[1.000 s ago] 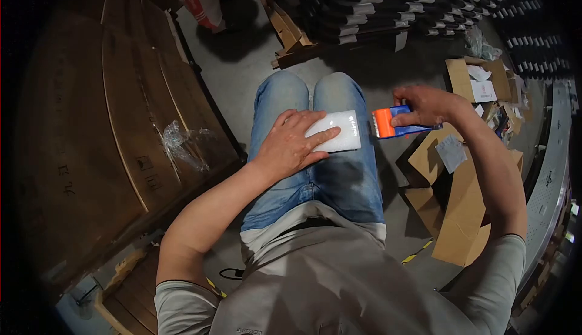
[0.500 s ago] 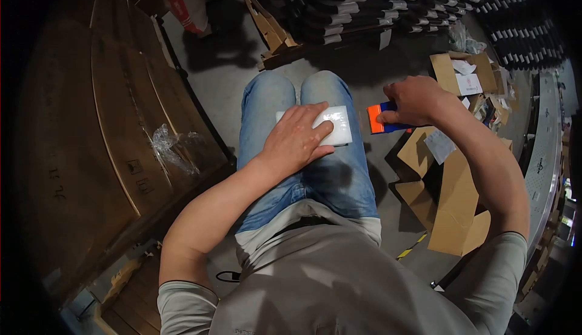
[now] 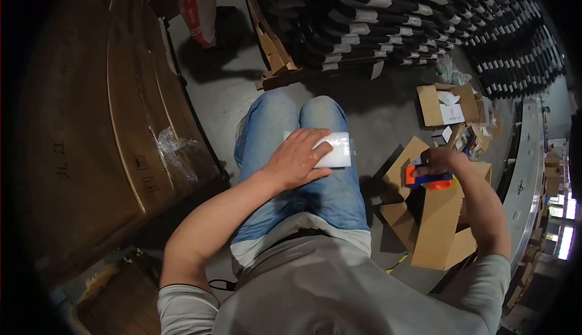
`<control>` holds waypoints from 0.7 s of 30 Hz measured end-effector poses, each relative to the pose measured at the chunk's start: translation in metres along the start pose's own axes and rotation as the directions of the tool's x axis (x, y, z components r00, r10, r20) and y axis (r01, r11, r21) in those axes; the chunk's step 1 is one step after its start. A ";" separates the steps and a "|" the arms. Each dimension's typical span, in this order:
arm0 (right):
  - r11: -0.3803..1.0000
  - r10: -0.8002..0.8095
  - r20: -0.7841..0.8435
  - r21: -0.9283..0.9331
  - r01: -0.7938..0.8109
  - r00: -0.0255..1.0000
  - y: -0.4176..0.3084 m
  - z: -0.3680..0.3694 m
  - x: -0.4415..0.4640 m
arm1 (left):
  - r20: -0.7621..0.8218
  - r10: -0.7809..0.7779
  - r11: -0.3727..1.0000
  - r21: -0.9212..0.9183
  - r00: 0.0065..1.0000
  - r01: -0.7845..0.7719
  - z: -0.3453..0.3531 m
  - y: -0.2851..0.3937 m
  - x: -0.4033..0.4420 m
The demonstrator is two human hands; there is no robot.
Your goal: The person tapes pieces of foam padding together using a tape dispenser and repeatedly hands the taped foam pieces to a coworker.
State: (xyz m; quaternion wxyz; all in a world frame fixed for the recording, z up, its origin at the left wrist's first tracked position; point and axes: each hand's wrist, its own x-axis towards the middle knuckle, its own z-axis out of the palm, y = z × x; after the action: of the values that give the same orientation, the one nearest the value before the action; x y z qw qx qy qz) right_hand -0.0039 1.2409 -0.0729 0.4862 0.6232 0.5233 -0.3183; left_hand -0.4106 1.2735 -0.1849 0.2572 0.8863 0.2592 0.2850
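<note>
While pressing pad onto thighs with spread fingers of left hand, gripped dispenser between thumb and fingers of right hand. Judged pad light, soft, easily dented, maybe slick where shiny; best held by side edges.

Packet across the thighs

The left hand lies on top of the packet. To the right, well apart from it, the right hand holds a tape dispenser over an open carton, which stands on the floor beside the right leg. Ahead of that carton is a second open box, with papers inside. A metal rail runs along the far right, beyond both. On the left, closed cartons fill the side, with plastic film lying on them. Ahead, beyond the knees, are stacked curved parts; another person stands to their left.
</note>
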 end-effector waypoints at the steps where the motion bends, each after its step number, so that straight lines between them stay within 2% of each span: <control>1: 0.970 -0.064 -0.083 0.227 0.081 0.994 -0.002 0.004 -0.023 | 0.029 0.017 1.000 -0.016 0.999 -0.016 0.001 0.001 0.004; 2: 0.946 -0.108 -0.055 0.301 0.119 0.993 -0.011 0.004 -0.031 | 0.029 0.029 0.999 -0.021 0.999 -0.028 0.002 0.001 0.009; 4: 0.775 -0.287 -0.145 0.545 0.319 0.947 -0.038 0.006 -0.057 | 0.098 0.020 0.995 -0.101 0.995 -0.010 0.001 0.000 0.014; 5: 0.661 -0.419 -0.242 0.579 0.477 0.875 -0.044 0.017 -0.051 | 0.114 0.026 0.995 -0.097 0.993 -0.015 0.001 0.000 0.015; 7: 0.500 -0.593 -0.297 0.594 0.631 0.749 -0.072 0.013 -0.063 | 0.158 0.014 0.991 -0.136 0.987 0.008 0.001 0.000 0.020; 10: 0.403 -0.683 -0.258 0.646 0.648 0.683 -0.106 0.002 -0.072 | 0.205 -0.040 0.982 -0.173 0.978 0.076 -0.005 0.002 0.025; 11: 0.394 -0.686 -0.270 0.643 0.657 0.675 -0.115 0.000 -0.068 | 0.209 -0.038 0.985 -0.160 0.977 0.072 -0.006 0.002 0.026; 13: 0.468 -0.684 -0.331 0.484 0.739 0.650 -0.131 -0.001 -0.054 | 0.206 -0.069 0.962 -0.246 0.976 0.120 -0.006 -0.001 0.024; 16: 0.434 -0.702 -0.384 0.438 0.787 0.600 -0.137 -0.001 -0.038 | 0.182 -0.092 0.959 -0.249 0.979 0.137 -0.004 -0.006 0.021; 17: 0.429 -0.704 -0.389 0.433 0.793 0.594 -0.138 -0.006 -0.042 | 0.182 -0.093 0.961 -0.240 0.979 0.136 -0.002 -0.005 0.020; 19: 0.500 -0.724 -0.228 0.477 0.723 0.651 -0.138 -0.020 -0.055 | 0.099 -0.188 0.958 -0.200 0.977 0.204 0.002 -0.002 0.021; 21: 0.442 -0.703 -0.307 0.518 0.732 0.642 -0.135 -0.004 -0.023 | 0.098 -0.187 0.957 -0.204 0.977 0.204 0.001 0.004 0.023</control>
State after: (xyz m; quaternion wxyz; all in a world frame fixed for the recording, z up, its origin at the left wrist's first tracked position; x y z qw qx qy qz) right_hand -0.1398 1.2339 -0.0874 0.0688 0.4691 0.6182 -0.6269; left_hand -0.3928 1.2848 -0.1746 0.3875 0.8340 0.3034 0.2496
